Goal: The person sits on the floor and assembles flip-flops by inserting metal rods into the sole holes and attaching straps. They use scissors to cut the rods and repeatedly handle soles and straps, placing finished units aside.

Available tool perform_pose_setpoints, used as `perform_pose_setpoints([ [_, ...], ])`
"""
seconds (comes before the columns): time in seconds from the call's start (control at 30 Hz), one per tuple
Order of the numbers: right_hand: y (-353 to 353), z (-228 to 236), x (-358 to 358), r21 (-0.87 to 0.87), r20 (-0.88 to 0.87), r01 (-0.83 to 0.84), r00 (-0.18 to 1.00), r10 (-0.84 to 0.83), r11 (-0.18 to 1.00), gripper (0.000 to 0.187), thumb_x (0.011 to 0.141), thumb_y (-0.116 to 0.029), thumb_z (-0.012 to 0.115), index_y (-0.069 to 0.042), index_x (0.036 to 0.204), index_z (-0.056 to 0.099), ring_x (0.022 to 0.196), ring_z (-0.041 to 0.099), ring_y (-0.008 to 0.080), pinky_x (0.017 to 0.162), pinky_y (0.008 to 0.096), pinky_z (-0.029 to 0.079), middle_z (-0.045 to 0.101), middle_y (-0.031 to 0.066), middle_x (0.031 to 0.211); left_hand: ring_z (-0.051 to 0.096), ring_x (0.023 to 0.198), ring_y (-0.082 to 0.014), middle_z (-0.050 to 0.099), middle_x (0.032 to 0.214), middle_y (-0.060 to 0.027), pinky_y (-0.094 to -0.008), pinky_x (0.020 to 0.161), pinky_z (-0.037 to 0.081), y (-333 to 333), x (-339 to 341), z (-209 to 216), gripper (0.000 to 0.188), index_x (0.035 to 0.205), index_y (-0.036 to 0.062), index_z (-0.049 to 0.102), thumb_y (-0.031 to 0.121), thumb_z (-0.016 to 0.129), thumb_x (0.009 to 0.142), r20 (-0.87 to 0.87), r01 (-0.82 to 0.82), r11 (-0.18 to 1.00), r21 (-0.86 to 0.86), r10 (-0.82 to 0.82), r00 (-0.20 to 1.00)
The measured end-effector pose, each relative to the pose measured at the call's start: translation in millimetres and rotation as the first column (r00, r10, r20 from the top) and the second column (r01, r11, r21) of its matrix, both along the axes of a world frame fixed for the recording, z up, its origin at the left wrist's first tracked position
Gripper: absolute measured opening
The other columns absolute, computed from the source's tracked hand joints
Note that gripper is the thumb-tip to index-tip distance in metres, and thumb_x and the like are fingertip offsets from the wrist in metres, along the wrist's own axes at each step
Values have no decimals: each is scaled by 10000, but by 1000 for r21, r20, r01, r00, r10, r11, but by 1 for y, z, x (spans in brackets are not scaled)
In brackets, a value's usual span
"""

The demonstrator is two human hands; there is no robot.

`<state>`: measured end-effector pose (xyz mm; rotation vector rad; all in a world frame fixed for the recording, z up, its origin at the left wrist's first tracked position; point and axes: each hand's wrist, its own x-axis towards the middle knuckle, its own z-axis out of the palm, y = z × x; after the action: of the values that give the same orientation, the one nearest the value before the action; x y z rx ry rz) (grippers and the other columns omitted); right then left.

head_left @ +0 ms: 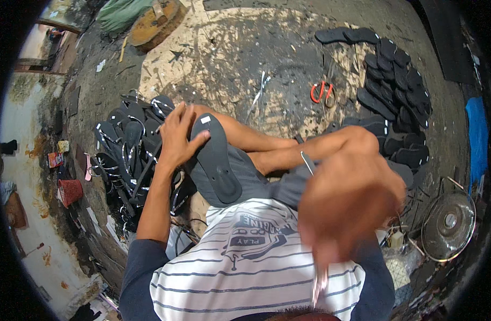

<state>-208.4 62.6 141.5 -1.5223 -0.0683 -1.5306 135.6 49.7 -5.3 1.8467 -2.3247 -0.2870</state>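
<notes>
A black sandal sole [215,155] with a small white label lies across my left thigh. My left hand [176,136] rests beside it, fingers apart and stretched toward the knee. Its thumb touches the sole's left edge. My right hand [352,187], large and smeared by motion, is raised above my other leg, close to the camera. A thin silvery pointed piece [307,162] sticks out at its far side, and a shiny strip [320,283] shows below it. What the right hand grips is too blurred to name.
Strapped black sandals [130,139] are heaped at my left. Plain black soles [398,85] lie piled at the right. Red-handled scissors [323,93] and silvery strips [261,88] lie on the stained board [229,59]. A fan [449,219] stands at the right.
</notes>
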Motion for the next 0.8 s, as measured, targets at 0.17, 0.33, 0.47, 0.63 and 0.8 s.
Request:
perform_pose_setpoints([
  [0.17,0,47,-7,16,-172,-181,968,181,983,90,847,-70,758,-42,844,673,668,671,176,524,266,541,719,113,865,484,1338,-331,504,1437,-180,-460,1084,390,37,-31,10,662,1419,73,512,277,765,841,-271,-11,997,76,32,962],
  [0.33,-3,40,0,-100,-106,-146,985,136,984,90,852,-78,754,-45,880,675,677,676,185,552,313,547,722,111,890,642,1051,-168,648,1197,-96,-310,923,523,48,-52,29,477,1319,5,568,80,702,868,-797,-77,835,546,545,261],
  [0.47,0,27,6,129,-226,-90,967,118,988,87,861,-84,730,-7,896,709,599,643,186,547,274,534,712,101,794,675,905,-146,709,1039,-86,-287,811,552,17,-60,47,342,1173,-41,660,121,728,879,-834,-104,861,498,508,216],
  [0.63,-20,-49,37,263,-742,605,625,-243,752,174,902,-146,705,3,987,674,703,718,261,609,374,545,723,152,839,667,861,-105,730,996,-42,-269,782,547,-8,-99,90,275,1173,-10,674,90,719,921,-896,-30,950,310,303,325],
  [0.8,-23,-67,50,92,-754,657,537,-379,748,143,892,-148,702,-38,976,666,786,705,333,677,403,547,707,154,873,665,821,-76,743,945,-44,-257,720,560,-6,-106,92,253,1153,-14,690,106,713,931,-881,-54,984,168,175,440],
])
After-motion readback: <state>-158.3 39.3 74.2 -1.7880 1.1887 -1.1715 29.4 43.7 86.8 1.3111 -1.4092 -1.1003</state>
